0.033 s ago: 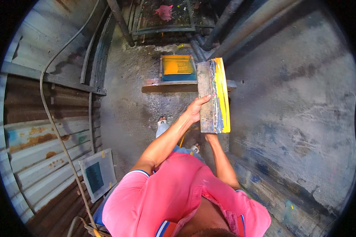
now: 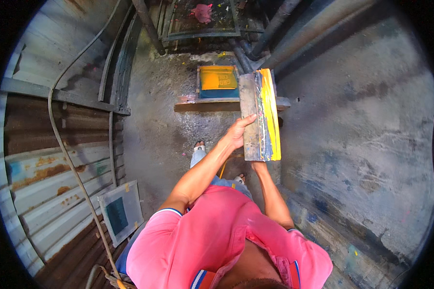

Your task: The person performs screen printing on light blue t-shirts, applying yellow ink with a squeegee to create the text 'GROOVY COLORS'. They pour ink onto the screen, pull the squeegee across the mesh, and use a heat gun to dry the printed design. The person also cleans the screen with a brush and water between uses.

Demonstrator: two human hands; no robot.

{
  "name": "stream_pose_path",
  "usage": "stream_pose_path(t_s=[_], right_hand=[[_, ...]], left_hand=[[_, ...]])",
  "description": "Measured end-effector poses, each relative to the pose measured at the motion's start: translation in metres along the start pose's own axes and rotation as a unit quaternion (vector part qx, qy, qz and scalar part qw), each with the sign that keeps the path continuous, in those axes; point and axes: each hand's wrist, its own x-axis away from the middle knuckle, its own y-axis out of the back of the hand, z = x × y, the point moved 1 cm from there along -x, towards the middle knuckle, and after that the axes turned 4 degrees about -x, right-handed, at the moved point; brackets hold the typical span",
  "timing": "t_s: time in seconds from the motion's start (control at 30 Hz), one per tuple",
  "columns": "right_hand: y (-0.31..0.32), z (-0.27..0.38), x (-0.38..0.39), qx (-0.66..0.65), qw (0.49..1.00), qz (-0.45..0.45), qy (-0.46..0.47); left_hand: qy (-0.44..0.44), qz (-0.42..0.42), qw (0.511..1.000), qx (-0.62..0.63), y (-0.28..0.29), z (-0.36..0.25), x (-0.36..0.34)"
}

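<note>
A wide squeegee (image 2: 249, 111), with a stained grey-brown handle board and a long edge coated in yellow ink, stands upright in front of me. My left hand (image 2: 237, 133) is closed on its left side, the thumb lying across the board and the fingers behind it. My right hand (image 2: 258, 166) reaches up at the squeegee's lower end; only the wrist part shows, and its fingers are hidden behind the squeegee. Beyond, a framed printing screen (image 2: 218, 94) with yellow ink over a dark blue mesh rests by a narrow plank (image 2: 205, 107).
A corrugated metal wall (image 2: 53, 168) with a hanging cable (image 2: 65, 149) runs along the left. Another framed screen (image 2: 117, 214) leans there. Metal posts (image 2: 275, 29) and a rack holding a pink rag (image 2: 201, 13) stand ahead. On the right rises a grey wall (image 2: 357, 120).
</note>
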Motion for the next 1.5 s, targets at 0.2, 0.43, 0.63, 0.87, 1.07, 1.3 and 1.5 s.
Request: stream_pose_path(t_s=[0.2,0.43,0.63,0.87,1.07,1.3,1.5], right_hand=[[-0.059,0.076,-0.061,-0.075,0.993,0.021,-0.085],[-0.063,-0.023,-0.182,0.072,0.993,-0.073,-0.054],[-0.052,-0.072,-0.265,-0.030,0.980,-0.139,-0.141],[-0.036,-0.079,-0.322,-0.019,0.960,-0.065,-0.270],[-0.035,-0.042,-0.333,-0.018,0.956,-0.051,-0.287],[-0.074,0.028,-0.269,0.135,0.980,0.017,-0.146],[-0.084,0.034,-0.261,0.040,0.991,-0.014,-0.130]], left_hand=[[-0.046,-0.203,0.976,0.064,0.110,-0.101,0.044],[-0.266,-0.446,0.854,0.033,0.262,-0.223,0.150],[-0.279,-0.534,0.796,-0.051,0.256,-0.237,0.159],[-0.210,-0.586,0.765,-0.166,0.260,-0.236,0.045],[-0.115,-0.531,0.805,-0.236,0.290,-0.252,-0.126],[-0.165,-0.522,0.801,-0.244,0.313,-0.258,-0.314],[-0.188,-0.499,0.801,-0.273,0.294,-0.263,-0.372]])
